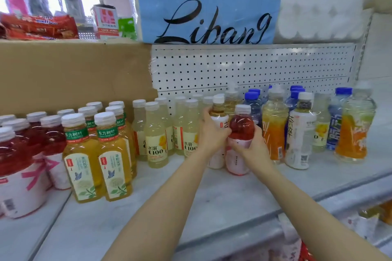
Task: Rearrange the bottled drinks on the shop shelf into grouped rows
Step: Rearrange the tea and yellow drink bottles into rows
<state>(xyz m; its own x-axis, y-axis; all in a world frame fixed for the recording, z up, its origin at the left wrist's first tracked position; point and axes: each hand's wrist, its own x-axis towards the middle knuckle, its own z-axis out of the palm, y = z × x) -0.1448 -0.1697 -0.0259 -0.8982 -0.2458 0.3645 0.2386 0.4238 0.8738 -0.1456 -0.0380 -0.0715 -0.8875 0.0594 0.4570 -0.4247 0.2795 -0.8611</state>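
Observation:
Both my hands are at the middle of the shelf (222,193). My left hand (212,131) grips a white-labelled amber tea bottle (218,112) around its upper body. My right hand (252,146) grips a red drink bottle (241,127) with a pink-white label, right beside the first one; both stand on the shelf. To the left stand grouped rows: red drinks (48,137), green-labelled yellow tea (112,154) and pale C100 lemon bottles (156,137). To the right is a mixed cluster: orange drinks (273,131), a white-labelled tea (300,133) and blue-capped waters (252,101).
A cardboard sheet (74,74) and a white pegboard (244,65) back the shelf. Above sit a blue tissue pack (210,6), white paper rolls (318,15) and red snack packs (40,25). The shelf's front edge runs lower right, with goods on a lower shelf (369,220).

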